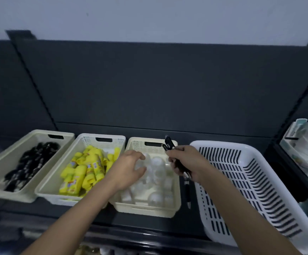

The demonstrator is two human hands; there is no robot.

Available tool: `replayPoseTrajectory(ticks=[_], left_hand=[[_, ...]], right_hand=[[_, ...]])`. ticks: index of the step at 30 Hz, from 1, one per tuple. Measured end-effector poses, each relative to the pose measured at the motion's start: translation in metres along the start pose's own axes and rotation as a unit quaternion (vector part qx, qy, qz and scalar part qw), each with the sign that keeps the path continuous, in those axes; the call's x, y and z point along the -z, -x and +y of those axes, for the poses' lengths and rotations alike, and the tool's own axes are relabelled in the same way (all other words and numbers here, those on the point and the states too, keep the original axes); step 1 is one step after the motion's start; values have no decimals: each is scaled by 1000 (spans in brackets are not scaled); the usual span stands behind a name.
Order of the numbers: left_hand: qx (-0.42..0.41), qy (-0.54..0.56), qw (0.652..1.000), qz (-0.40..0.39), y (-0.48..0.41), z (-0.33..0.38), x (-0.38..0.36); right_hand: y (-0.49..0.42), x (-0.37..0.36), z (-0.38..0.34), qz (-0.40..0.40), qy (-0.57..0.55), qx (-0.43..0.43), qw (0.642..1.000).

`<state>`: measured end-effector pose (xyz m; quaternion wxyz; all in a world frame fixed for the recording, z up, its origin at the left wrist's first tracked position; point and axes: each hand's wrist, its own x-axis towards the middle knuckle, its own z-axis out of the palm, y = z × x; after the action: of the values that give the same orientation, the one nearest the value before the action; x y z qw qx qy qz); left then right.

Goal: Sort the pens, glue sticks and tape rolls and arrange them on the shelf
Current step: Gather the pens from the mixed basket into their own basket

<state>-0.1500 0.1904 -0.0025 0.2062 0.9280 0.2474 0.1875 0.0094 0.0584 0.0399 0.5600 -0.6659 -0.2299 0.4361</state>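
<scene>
My right hand [186, 162] is closed round a bundle of pens [168, 143], held above the far right corner of the tape basket [146, 211]. Their long axis runs near to far, with the ends pointing up and away from me. Where they belong, I judge, is the pen basket [6, 196] at the far left of the shelf [149, 223], where the sorted pens [31, 162] lie slanting. That is well apart from this hand, across the tape basket and the glue basket [44, 192] with its yellow glue sticks [87, 170]. My left hand [129, 172] is nearer to it. It reaches over the tape rolls [157, 197] with fingers curved and thumb apart from the forefinger, but the blur and the clear plastic keep me from telling whether it grips one. A loose pen [187, 192] lies near to far on the shelf, between the tape basket and the slotted basket [241, 181], just under my right wrist.
</scene>
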Motion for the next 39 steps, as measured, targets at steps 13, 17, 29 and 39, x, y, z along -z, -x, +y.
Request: replayPoseTrajectory(ticks=[13,17,29,39], left_hand=[[116,-51,992,19,104,-185,126],[141,-54,988,14,129,-233,148],[191,-23,980,49,124,-308,177],[208,-33,974,87,97,-370,199]], right_hand=[[-27,-225,-1,-52,-137,-103,984],[-36,-275,-2,-42,-203,-121,971],[-91,-396,-30,19,-194,45,980],[-157,-452,-4,10,95,3,995]])
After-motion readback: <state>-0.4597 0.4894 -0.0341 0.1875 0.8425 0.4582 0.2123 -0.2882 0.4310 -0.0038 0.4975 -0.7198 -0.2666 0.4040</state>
